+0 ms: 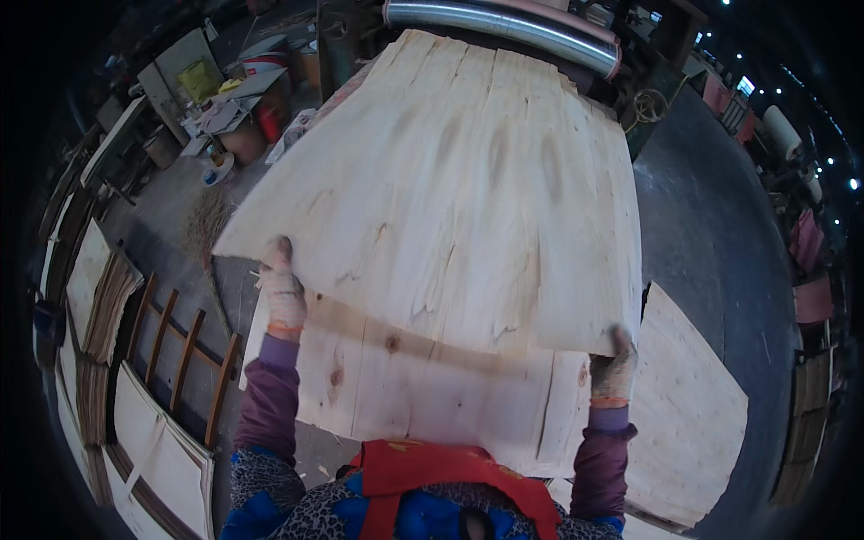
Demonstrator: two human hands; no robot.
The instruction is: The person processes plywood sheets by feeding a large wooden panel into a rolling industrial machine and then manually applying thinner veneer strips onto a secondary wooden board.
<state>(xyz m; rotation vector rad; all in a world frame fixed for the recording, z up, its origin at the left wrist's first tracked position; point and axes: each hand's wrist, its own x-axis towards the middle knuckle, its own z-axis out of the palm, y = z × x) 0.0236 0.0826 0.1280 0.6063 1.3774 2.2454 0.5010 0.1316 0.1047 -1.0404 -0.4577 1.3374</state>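
Note:
A large pale wood veneer sheet (432, 207) spreads out in front of me, its near edge lifted and its far end close to a metal roller. My left hand (283, 286), in a knitted glove, grips the sheet's near left corner, thumb on top. At the near right corner my gloved right hand (616, 371) pinches the same sheet, thumb also on top. The fingers of both hands are hidden under the veneer. Beneath the raised edge lies another veneer sheet (423, 382) with dark knots.
The shiny metal roller (513, 38) crosses the far end of the work. Another veneer sheet (688, 409) lies at my right. To the left are a wooden rack (184, 360), stacked sheets (112, 297), a twig broom (209, 225) and a red container (269, 121). A handwheel (649, 105) sits at far right.

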